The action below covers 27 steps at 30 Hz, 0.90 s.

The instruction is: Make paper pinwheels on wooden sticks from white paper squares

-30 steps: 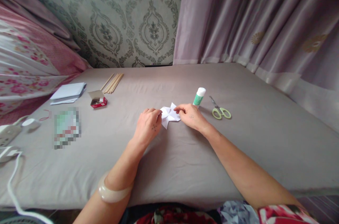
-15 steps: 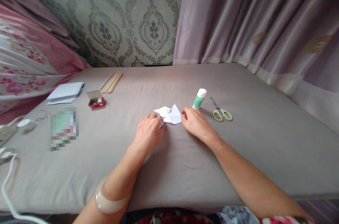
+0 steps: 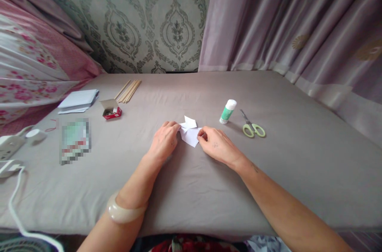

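A small piece of folded white paper (image 3: 190, 136) with pointed flaps lies between my hands, over the middle of the grey cloth. My left hand (image 3: 166, 136) is closed on its left side, the fingertips partly hidden. At the opposite edge, my right hand (image 3: 215, 140) pinches the paper between thumb and forefinger. Beyond my right hand a glue stick (image 3: 228, 112), white and green, stands upright. To its right lie scissors (image 3: 252, 126) with light green handles.
A red open box (image 3: 112, 112) of small metal pieces, wooden sticks (image 3: 130, 91) and stacked papers (image 3: 79, 100) lie at the back left. A pixelated packet (image 3: 75, 140) sits nearer. A power strip (image 3: 11, 146) with a white cable (image 3: 14, 212) occupies the left edge.
The folded paper has turned between my hands, so its flaps now point differently. My right hand has shifted slightly left and nearer; my left hand has moved a little up its side.
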Available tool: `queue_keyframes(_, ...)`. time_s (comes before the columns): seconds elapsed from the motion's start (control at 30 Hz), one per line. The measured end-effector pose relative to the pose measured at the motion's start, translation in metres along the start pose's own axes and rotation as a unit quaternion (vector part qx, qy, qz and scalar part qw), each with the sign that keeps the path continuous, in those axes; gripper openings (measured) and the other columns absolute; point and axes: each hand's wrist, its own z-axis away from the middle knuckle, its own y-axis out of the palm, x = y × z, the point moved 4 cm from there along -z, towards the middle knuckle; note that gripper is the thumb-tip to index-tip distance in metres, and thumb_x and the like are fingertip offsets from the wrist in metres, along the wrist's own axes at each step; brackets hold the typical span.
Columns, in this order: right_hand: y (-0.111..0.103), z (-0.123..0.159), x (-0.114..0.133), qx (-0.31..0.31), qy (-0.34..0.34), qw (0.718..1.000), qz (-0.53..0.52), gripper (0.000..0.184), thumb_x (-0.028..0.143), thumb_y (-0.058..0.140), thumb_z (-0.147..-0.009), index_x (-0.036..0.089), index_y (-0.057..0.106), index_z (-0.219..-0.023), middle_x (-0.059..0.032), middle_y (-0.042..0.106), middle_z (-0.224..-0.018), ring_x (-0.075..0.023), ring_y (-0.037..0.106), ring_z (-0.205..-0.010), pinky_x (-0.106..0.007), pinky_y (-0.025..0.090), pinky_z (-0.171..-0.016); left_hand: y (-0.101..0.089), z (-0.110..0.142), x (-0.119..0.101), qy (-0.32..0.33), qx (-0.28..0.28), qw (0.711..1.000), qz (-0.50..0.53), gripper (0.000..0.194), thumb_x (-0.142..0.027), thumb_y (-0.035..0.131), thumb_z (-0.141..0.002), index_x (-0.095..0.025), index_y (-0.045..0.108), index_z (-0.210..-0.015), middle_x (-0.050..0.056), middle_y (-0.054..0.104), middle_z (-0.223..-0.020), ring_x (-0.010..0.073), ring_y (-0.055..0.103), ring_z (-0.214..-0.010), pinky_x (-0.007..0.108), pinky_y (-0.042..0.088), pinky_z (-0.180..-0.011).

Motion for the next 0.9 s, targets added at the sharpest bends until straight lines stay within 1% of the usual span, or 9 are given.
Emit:
queue_keyframes(0.17,0.001,0.001,0.003,0.024,-0.051,0.998,-0.029,0.014,0.021,0.052,-0.085,0.021,0.065,-0.088,-0.0037,0.071,-0.088,-0.0173,0.064,-0.081,-0.026,0.042,-0.07,-0.001,-0.007,0.005,0.001,-0.005,1.0,0.0,0.035,-0.005,0.039,-0.083,-0.017,0.065,-0.102,0.008,0.068,-0.101,0.0214,0.057,-0.098,0.032,0.047,-0.084)
queue_keyframes(0.23,0.0,0.001,0.004,0.019,-0.075,0.997,-0.02,0.011,0.022,0.058,-0.082,0.02,0.065,-0.09,-0.0041,0.069,-0.093,-0.0169,0.063,-0.082,-0.026,0.042,-0.07,-0.004,-0.006,0.004,-0.003,-0.014,1.0,0.002,0.033,-0.006,0.04,-0.085,-0.017,0.066,-0.103,0.009,0.068,-0.103,0.0216,0.057,-0.099,0.033,0.047,-0.086)
queue_keyframes(0.3,0.0,0.001,0.005,0.017,-0.112,0.993,-0.015,0.015,0.021,0.063,-0.079,0.02,0.064,-0.094,-0.005,0.066,-0.102,-0.0165,0.061,-0.085,-0.026,0.042,-0.074,-0.009,-0.004,-0.001,-0.001,-0.034,0.999,0.012,0.032,-0.008,0.041,-0.086,-0.017,0.066,-0.106,0.009,0.068,-0.106,0.0221,0.057,-0.101,0.035,0.046,-0.088)
queue_keyframes(0.37,0.002,0.0,0.007,0.024,-0.146,0.989,-0.018,0.019,0.02,0.066,-0.079,0.02,0.064,-0.098,-0.0052,0.064,-0.109,-0.0165,0.06,-0.091,-0.027,0.042,-0.079,-0.014,-0.001,-0.009,0.017,-0.046,0.998,0.029,0.03,-0.011,0.043,-0.088,-0.018,0.066,-0.107,0.009,0.067,-0.108,0.0221,0.057,-0.102,0.036,0.046,-0.089)
queue_keyframes(0.43,0.005,-0.001,0.007,0.033,-0.157,0.987,-0.023,0.019,0.019,0.066,-0.08,0.02,0.065,-0.099,-0.005,0.064,-0.11,-0.0166,0.06,-0.094,-0.028,0.042,-0.082,-0.015,0.002,-0.018,0.041,-0.032,0.998,0.042,0.027,-0.014,0.044,-0.09,-0.019,0.066,-0.106,0.008,0.068,-0.106,0.0221,0.058,-0.101,0.036,0.045,-0.087)
queue_keyframes(0.53,0.007,-0.005,0.005,0.043,-0.162,0.986,-0.026,0.014,0.02,0.065,-0.083,0.018,0.066,-0.096,-0.0052,0.066,-0.106,-0.0168,0.061,-0.094,-0.028,0.042,-0.082,-0.014,0.003,-0.027,0.063,0.022,0.997,0.033,0.024,-0.016,0.045,-0.091,-0.019,0.068,-0.098,0.007,0.07,-0.101,0.023,0.059,-0.1,0.036,0.045,-0.084)
queue_keyframes(0.6,0.008,-0.007,0.005,0.046,-0.181,0.982,-0.017,0.011,0.02,0.065,-0.084,0.018,0.067,-0.094,-0.0054,0.066,-0.104,-0.0172,0.06,-0.096,-0.028,0.042,-0.082,-0.013,0.004,-0.03,0.069,0.047,0.996,0.019,0.023,-0.016,0.046,-0.091,-0.018,0.069,-0.094,0.007,0.07,-0.099,0.0232,0.059,-0.099,0.035,0.044,-0.083)
queue_keyframes(0.7,0.009,-0.007,0.004,0.049,-0.221,0.974,0.017,0.009,0.023,0.062,-0.088,0.019,0.068,-0.093,-0.0054,0.066,-0.103,-0.0178,0.06,-0.098,-0.028,0.042,-0.082,-0.011,0.003,-0.03,0.076,0.06,0.995,0.004,0.024,-0.015,0.045,-0.09,-0.018,0.069,-0.09,0.008,0.07,-0.096,0.0228,0.059,-0.098,0.034,0.043,-0.081)
queue_keyframes(0.9,0.01,-0.005,0.006,0.039,-0.272,0.957,0.089,0.02,0.027,0.051,-0.095,0.019,0.069,-0.097,-0.0062,0.065,-0.101,-0.0176,0.061,-0.092,-0.027,0.042,-0.073,-0.008,0.004,-0.028,0.088,0.058,0.994,0.002,0.024,-0.014,0.045,-0.09,-0.019,0.068,-0.086,0.008,0.069,-0.091,0.0228,0.058,-0.093,0.034,0.042,-0.079)
